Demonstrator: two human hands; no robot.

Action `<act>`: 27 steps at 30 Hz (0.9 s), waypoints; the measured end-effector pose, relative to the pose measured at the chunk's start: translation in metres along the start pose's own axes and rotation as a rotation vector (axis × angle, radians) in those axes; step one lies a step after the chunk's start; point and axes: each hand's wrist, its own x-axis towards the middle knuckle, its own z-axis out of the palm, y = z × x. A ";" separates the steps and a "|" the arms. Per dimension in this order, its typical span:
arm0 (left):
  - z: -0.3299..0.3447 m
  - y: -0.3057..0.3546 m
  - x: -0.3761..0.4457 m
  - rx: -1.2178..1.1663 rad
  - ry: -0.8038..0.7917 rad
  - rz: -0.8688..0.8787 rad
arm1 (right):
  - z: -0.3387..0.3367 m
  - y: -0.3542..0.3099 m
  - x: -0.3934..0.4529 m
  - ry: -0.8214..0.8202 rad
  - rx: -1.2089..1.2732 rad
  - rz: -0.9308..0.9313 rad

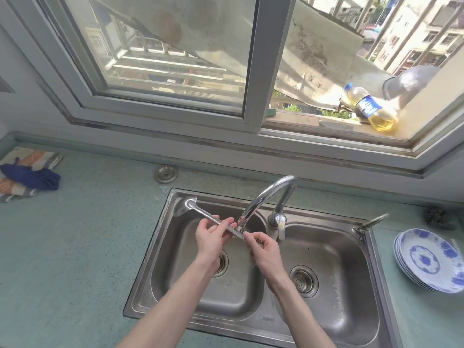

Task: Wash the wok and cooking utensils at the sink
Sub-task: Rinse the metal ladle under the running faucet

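A steel ladle (200, 212) is held level over the left basin of the double sink (155, 247), its bowl pointing to the far left. My left hand (211, 237) grips the middle of the handle. My right hand (263, 249) pinches the handle's near end, right under the spout of the chrome faucet (266, 197), where water runs onto it. No wok shows in the sink.
A stack of blue-and-white plates (431, 259) and a dark scrubber (439, 218) sit on the counter to the right. Folded cloths (27, 174) lie at far left. An oil bottle (371, 108) and a metal bowl (411, 81) rest on the window ledge.
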 end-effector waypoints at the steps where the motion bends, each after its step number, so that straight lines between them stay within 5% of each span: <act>1: -0.002 0.001 0.000 0.004 0.020 0.006 | 0.001 -0.001 0.000 -0.016 -0.007 0.001; 8: -0.009 0.005 -0.001 0.012 0.023 0.042 | 0.017 -0.001 0.011 -0.041 -0.055 -0.010; 18: -0.005 0.006 0.001 -0.015 0.043 0.058 | 0.024 -0.006 0.019 0.095 -0.472 -0.120; 22: 0.002 0.001 -0.004 0.005 -0.045 0.005 | 0.023 -0.010 0.016 0.070 -0.436 -0.180; 27: 0.008 0.002 -0.001 -0.044 -0.025 0.032 | 0.025 -0.007 0.009 -0.031 -0.081 -0.042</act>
